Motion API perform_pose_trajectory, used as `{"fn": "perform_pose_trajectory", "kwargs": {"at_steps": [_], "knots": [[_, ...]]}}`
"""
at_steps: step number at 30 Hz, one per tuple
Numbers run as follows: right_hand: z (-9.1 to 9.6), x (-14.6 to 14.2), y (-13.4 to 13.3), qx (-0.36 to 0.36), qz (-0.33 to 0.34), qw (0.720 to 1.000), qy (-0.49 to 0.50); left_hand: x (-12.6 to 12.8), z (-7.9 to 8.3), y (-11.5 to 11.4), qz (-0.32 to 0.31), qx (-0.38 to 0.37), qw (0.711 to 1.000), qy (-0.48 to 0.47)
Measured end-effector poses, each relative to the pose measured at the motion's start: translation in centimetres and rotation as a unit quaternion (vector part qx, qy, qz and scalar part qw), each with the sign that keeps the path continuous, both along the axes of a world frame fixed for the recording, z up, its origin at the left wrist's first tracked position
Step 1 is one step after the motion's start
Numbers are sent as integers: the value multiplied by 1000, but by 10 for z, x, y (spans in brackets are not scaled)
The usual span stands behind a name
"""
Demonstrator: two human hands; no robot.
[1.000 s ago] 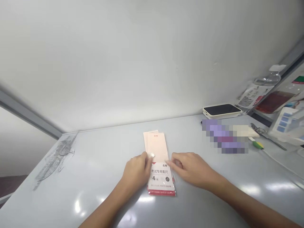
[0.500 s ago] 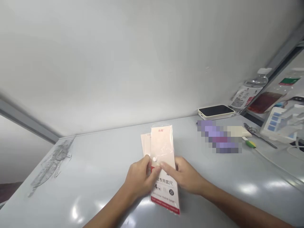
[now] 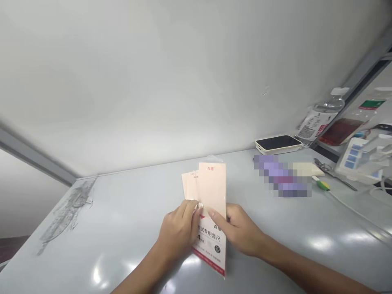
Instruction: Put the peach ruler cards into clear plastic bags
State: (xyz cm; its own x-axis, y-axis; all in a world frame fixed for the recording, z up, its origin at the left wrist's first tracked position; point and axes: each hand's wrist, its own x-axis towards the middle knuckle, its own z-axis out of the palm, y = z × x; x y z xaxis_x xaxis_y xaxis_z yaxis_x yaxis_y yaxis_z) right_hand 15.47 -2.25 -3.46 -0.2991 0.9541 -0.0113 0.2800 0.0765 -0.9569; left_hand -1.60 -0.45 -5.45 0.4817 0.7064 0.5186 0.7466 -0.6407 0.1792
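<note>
Between my hands is a ruler set packet (image 3: 212,188), a flat pale-pink and white sleeve in clear plastic with a red strip along its lower edge. My left hand (image 3: 179,224) is closed at its left side, thumb and fingers pinching by the white snap button (image 3: 200,205). My right hand (image 3: 243,232) grips the right edge, thumb on the front and fingers behind. Similar pale packets (image 3: 190,188) show behind it to the left, partly covered; whether they touch it I cannot tell.
A phone (image 3: 278,143) lies by the wall at the back right. Near it are a blurred-out purple item (image 3: 278,177), scissors (image 3: 337,175), a white cable (image 3: 352,210), a bottle (image 3: 324,114) and a white plastic box (image 3: 357,161). Grey drawing marks the table (image 3: 122,220) at left.
The packet has turned slightly, its top shifting right and its bottom left. My left fingers have closed over the snap button, and more of the packets behind shows.
</note>
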Motion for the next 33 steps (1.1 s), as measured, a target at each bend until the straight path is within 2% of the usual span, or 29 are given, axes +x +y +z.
{"fn": "perform_pose_trajectory", "kwargs": {"at_steps": [4, 9, 14, 21, 29, 33], "knots": [[0, -1, -1, -25, 7, 1000, 8, -3, -4, 3, -40, 49, 998, -15], [-1, 0, 0, -50, 2, 999, 14, -6, -3, 7, -87, 5, 996, -27], [-2, 0, 1, -63, 2, 998, 13, -5, -2, 6, -89, -7, 996, -15], [0, 0, -2, -68, 16, 997, 14, -6, 9, 8, -115, -73, 990, -35], [0, 0, -2, -50, 29, 998, 3, -7, 10, 9, -127, -58, 990, -19], [0, -1, -3, -31, 39, 999, -10, -7, 9, 8, -128, -79, 989, -13]]}}
